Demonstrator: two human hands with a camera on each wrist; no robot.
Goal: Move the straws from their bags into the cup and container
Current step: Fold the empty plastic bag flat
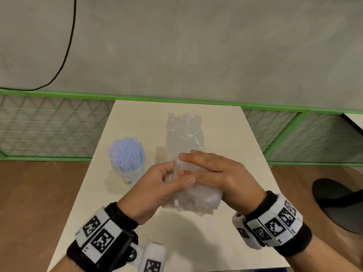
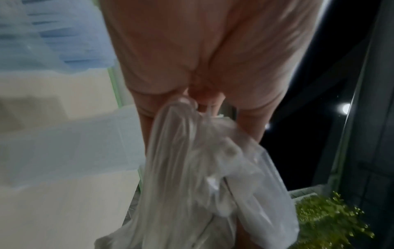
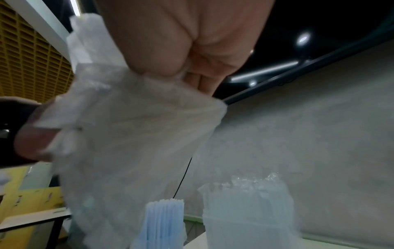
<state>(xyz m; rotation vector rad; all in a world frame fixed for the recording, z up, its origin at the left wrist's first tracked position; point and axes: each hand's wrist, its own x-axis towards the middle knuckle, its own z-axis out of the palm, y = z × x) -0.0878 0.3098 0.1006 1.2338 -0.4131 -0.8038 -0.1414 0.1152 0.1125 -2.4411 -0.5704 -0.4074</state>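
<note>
A crumpled clear plastic bag [image 1: 196,199] hangs between both hands just above the white table [image 1: 225,144]. My left hand [image 1: 180,173] pinches its upper left part between thumb and fingers. My right hand [image 1: 188,163] grips its upper right, fingers laid across the top. The same bag [image 2: 202,176] fills the left wrist view and also shows as a bag [image 3: 127,126] in the right wrist view; I cannot tell if straws are inside. A cup of blue straws [image 1: 126,154] stands at the left. A clear container of clear straws [image 1: 184,134] stands behind the hands.
A green wire-mesh fence [image 1: 49,130] runs behind the table below a grey wall. A black cable [image 1: 68,46] hangs down the wall at the left. A black round seat [image 1: 337,205] sits at the right over brown floor.
</note>
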